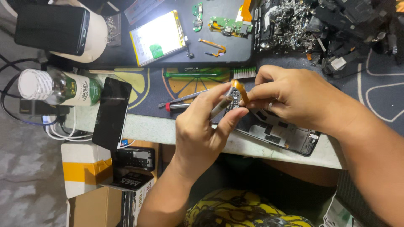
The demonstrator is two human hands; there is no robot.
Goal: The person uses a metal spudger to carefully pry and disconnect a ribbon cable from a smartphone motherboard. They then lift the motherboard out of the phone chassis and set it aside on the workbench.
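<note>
My left hand [202,126] grips a slim metal tool [220,107], its tip against a small circuit part with an orange flex ribbon [239,89]. My right hand [290,98] pinches that flex ribbon from the right and rests on an opened phone frame [280,132] lying at the table's front edge. Both hands meet over the frame's upper end.
A black phone [111,112] overhangs the table edge at left, next to a bottle [59,87]. A screwdriver [185,101], green toothbrush [210,74], battery [158,37], green circuit boards [229,25] and a heap of metal parts [290,21] lie behind. Boxes [90,168] sit below.
</note>
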